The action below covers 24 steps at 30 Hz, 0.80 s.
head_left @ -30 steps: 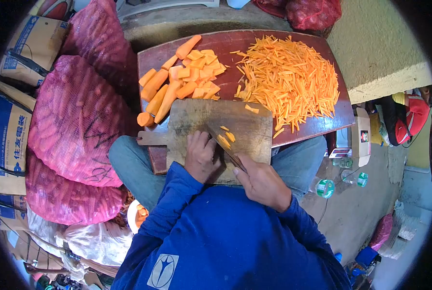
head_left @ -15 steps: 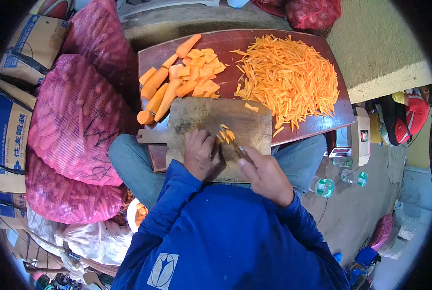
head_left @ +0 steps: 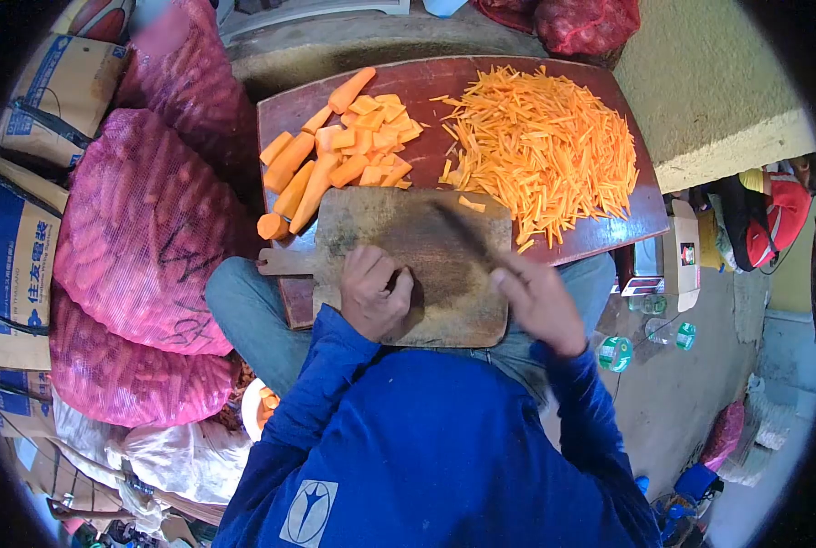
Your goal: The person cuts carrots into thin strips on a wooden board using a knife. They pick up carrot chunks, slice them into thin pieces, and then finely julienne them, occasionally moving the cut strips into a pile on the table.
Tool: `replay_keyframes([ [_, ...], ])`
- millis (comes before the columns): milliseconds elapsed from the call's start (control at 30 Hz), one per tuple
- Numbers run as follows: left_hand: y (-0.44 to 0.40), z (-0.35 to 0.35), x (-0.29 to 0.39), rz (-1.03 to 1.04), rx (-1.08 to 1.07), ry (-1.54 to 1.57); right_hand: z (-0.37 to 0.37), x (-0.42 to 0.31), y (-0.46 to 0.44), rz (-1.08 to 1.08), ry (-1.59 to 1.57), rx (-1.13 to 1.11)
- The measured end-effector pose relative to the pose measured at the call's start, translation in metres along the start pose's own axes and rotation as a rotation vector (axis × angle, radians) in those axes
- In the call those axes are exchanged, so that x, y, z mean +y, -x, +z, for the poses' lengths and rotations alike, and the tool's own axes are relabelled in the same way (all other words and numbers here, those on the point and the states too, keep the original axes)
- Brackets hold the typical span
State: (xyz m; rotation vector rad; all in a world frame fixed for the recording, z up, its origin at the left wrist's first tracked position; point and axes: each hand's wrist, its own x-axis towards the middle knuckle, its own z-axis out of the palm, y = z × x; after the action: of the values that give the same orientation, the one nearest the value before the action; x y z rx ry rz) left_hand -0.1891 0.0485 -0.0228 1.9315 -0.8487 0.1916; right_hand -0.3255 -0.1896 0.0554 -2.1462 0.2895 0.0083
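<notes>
My right hand [head_left: 543, 301] grips a knife [head_left: 467, 230] whose dark blade is smeared by motion over the right part of the board. On the lower left of the wooden cutting board [head_left: 444, 310] rests my left hand [head_left: 373, 290], its fingers curled closed; whatever may be inside them is hidden. A carrot piece [head_left: 471, 205] lies at the board's upper right edge. Beyond the board, a large heap of carrot strips [head_left: 545, 146] covers the table's right side. Cut carrot chunks [head_left: 371, 137] and whole peeled carrots [head_left: 313, 192] lie at the left.
The board lies partly on the red-brown table [head_left: 426, 82] and over my legs. Pink mesh sacks of carrots [head_left: 143, 228] and cardboard boxes [head_left: 20, 247] stand at the left. A white bowl [head_left: 251, 406] holds carrot pieces. Plastic bottles [head_left: 615, 353] are on the floor at the right.
The knife and my right hand have moved right, away from my left hand. The cut strips that were by the blade no longer show on the board's middle.
</notes>
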Motion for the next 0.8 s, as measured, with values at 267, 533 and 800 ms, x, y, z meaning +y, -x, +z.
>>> replay_keyframes([
  [267,-0.004,0.002,0.004,0.097,-0.063,-0.156,-0.064,0.017,-0.032,0.103,0.124,0.222],
  [533,-0.004,0.003,0.004,0.106,-0.108,-0.212,0.002,-0.002,0.001,-0.009,-0.028,0.17],
  [800,-0.008,-0.001,0.001,0.071,-0.178,-0.196,-0.002,-0.02,0.005,0.054,-0.061,0.084],
])
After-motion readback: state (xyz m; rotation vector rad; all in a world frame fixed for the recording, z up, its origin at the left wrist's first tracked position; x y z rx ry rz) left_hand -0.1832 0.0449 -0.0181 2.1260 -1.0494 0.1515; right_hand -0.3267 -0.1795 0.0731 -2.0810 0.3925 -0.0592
